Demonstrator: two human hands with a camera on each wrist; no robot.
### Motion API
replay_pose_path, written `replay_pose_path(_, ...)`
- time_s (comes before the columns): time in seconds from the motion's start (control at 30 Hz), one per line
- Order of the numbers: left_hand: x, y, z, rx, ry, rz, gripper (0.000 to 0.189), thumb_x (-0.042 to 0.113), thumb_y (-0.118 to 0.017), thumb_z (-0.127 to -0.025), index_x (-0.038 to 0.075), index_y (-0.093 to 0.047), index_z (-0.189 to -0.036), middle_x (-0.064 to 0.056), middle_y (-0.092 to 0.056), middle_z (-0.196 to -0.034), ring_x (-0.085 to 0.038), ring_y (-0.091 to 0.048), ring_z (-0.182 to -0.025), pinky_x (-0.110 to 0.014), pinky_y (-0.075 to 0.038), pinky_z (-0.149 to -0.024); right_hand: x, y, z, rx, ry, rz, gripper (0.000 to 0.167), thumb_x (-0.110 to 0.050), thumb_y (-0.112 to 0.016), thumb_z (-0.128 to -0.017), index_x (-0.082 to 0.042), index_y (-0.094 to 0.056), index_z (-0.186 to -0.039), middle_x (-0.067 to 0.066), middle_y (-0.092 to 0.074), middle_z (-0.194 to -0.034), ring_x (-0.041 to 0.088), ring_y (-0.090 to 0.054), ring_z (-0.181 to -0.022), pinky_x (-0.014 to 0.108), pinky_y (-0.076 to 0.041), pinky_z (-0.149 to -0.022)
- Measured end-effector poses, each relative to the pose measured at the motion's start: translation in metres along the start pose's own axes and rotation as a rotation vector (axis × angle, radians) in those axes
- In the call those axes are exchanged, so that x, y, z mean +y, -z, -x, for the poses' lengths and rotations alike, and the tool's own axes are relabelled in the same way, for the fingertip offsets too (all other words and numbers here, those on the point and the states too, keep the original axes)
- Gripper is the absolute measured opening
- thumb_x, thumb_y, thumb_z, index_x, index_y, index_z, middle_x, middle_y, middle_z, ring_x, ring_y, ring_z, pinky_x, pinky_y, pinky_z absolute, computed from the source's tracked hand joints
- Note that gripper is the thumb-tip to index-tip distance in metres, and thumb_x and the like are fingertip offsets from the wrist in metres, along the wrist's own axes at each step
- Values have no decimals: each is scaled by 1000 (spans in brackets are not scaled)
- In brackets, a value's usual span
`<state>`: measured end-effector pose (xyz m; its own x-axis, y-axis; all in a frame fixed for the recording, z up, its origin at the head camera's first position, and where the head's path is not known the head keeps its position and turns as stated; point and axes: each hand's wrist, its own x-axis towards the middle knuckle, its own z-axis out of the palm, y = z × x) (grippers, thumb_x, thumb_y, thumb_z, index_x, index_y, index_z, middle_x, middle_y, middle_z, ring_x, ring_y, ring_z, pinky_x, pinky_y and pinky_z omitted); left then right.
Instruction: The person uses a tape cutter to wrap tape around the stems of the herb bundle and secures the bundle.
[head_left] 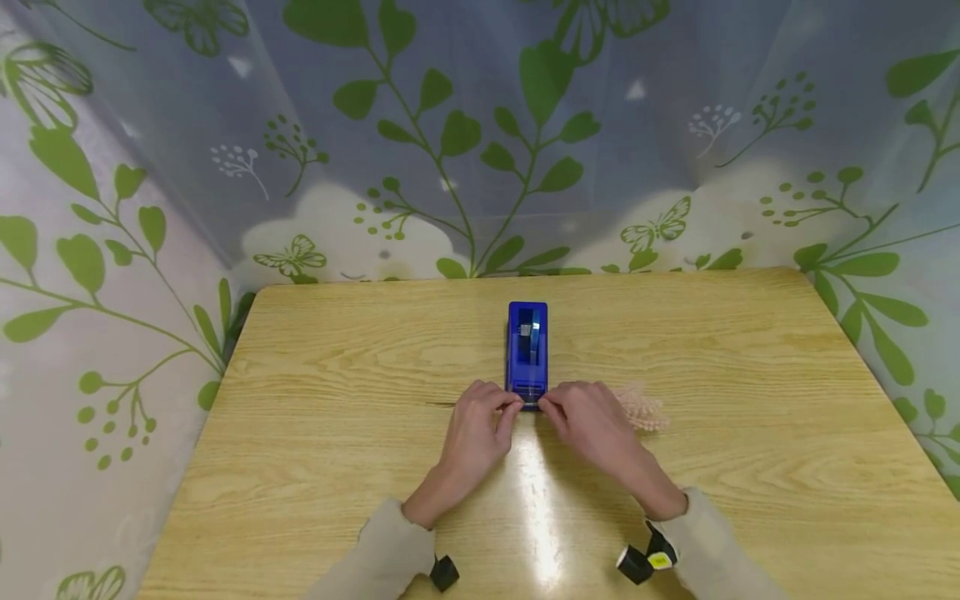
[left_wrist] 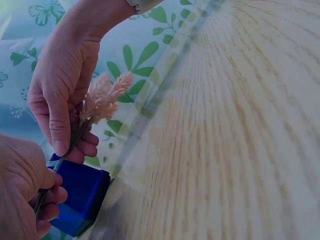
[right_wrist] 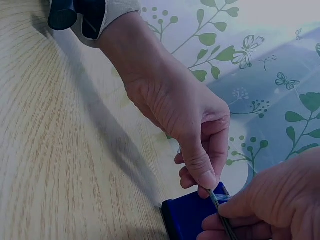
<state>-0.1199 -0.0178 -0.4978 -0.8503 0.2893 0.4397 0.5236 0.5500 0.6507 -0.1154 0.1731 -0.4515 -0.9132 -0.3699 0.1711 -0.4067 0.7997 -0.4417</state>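
Observation:
Both hands pinch a thin bundle of dried-flower stems (left_wrist: 78,135) level, close over the front end of a blue tape dispenser (head_left: 528,373). My left hand (head_left: 474,421) grips the stems on the left, their ends poking out past it. On the other side my right hand (head_left: 592,421) holds them with thumb and fingers, nearer the bloom. Fluffy pale pink flower heads (head_left: 643,408) stick out to the right of that hand. Between the two sets of fingertips, a clear strip of tape (right_wrist: 222,197) lies against the stems at the dispenser's edge.
The dispenser stands on a light wood-grain table (head_left: 337,358), a tape roll in its middle. Behind and at the sides hangs a curtain (head_left: 480,208) printed with green leaves and butterflies. Small black cameras (head_left: 636,563) sit at both wrists, by the beige sleeves.

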Motion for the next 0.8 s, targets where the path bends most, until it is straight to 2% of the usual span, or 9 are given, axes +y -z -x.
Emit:
replay_pose_path(0.2,-2,-1,0,34,-6,11,4,3,-79,-91,4,-81,-95,-5,-75,-88,-19,-66,-86,-31,-57,-75,0,2,-1,33,2,11,42,-10,-74,-96,-19,-54,-60,-8,-43,-56,5,-36,-50,22,-34,-51)
replay_pose_path(0.33,-3,-1,0,45,-10,18,5,4,-80,-90,4,-81,-95,-5,-76,-88,-19,-66,-87,-31,-57,-75,1,1,-2,30,-23,2,33,-11,-75,-96,-15,-64,-65,-8,-47,-58,5,-39,-50,21,-33,-48)
replay_pose_path(0.43,-3,-1,0,58,-13,28,7,4,-81,-90,4,-81,-97,-5,-76,-90,-19,-66,-88,-29,-57,-76,1,1,-1,38,-36,-14,21,-11,-76,-95,-11,-76,-74,-7,-57,-61,5,-44,-51,21,-36,-47)
replay_pose_path(0.57,-3,-1,0,65,-32,47,14,4,-80,-91,6,-79,-105,-4,-76,-95,-18,-66,-88,-29,-56,-78,2,1,-1,50,-57,-35,10,-12,-78,-94,-9,-83,-86,-1,-71,-71,3,-50,-54,21,-40,-48)
replay_pose_path(0.67,-4,-1,-1,44,-72,15,21,5,-77,-94,9,-76,-114,-2,-74,-96,-15,-65,-83,-30,-53,-76,2,1,-1,54,-62,-39,8,-12,-79,-94,-9,-84,-88,1,-74,-75,3,-51,-54,21,-41,-47)
replay_pose_path(0.8,-8,-2,-1,13,-139,-77,25,7,-73,-98,16,-75,-120,2,-66,-90,-11,-55,-71,-28,-43,-70,2,1,-1,59,-51,-40,9,-11,-79,-93,-10,-83,-86,1,-73,-74,3,-49,-52,21,-39,-47)
